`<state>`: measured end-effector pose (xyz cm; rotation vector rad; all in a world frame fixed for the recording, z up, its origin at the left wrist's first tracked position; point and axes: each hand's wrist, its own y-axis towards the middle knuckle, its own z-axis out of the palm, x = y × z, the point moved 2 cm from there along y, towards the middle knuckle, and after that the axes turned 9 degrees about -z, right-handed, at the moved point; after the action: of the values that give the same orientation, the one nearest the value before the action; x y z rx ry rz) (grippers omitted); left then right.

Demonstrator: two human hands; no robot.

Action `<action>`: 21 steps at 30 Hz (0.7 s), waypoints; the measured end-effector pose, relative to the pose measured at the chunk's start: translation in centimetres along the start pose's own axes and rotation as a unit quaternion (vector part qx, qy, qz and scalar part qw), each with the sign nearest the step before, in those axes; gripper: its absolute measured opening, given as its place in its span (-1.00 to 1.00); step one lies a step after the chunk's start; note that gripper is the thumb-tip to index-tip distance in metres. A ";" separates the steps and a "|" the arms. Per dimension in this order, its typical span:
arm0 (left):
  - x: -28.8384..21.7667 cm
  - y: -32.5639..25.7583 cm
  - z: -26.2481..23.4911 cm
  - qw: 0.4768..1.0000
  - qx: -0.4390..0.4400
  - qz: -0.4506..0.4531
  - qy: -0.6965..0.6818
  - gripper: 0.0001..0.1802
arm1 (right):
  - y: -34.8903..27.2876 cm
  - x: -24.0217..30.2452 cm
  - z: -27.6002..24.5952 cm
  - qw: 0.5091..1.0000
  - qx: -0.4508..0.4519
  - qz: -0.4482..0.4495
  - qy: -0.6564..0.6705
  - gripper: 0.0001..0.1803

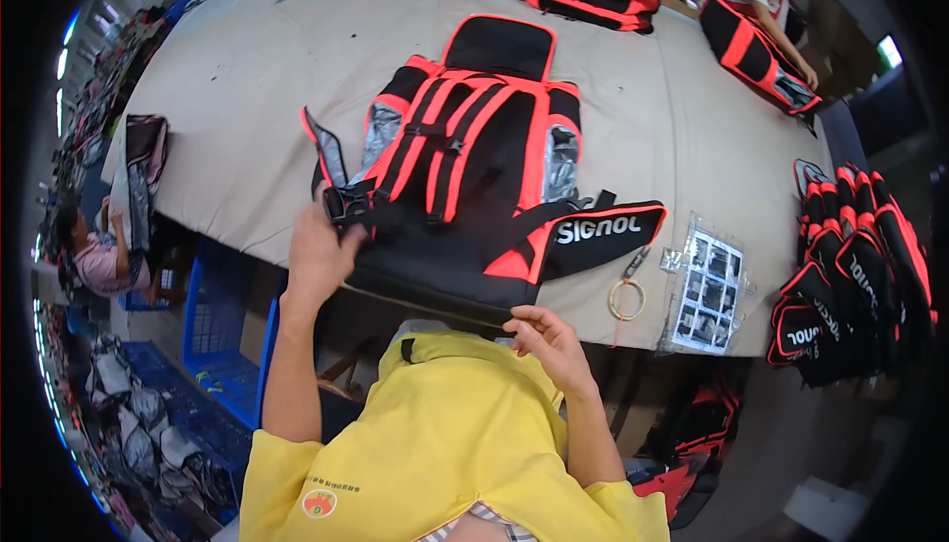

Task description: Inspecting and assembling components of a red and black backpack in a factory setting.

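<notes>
Left hand is closed on a black strap buckle at the left side of the black-and-red backpack. The backpack is laid flat on the tan surface, its lower edge at the near rim. Right hand is seen half-curled at that lower edge, fingertips touching the fabric; a firm grip cannot be told. Right of the waist belt a ring with a tag and a clear sleeve of printed cards are laid. Stacked belts crowd the far right. Open surface is left beyond the backpack's left side.
</notes>
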<state>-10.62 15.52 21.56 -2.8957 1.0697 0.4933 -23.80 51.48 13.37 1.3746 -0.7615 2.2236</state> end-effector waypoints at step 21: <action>-10.9 7.6 5.3 0.598 0.267 -0.122 -0.746 -0.34 | 3.7 -2.0 2.5 0.824 -0.139 -0.193 -0.514 -0.79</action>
<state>-24.78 17.23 20.49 -1.1372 0.3064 1.6567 -23.43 46.93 11.62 2.2880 -0.9466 0.8868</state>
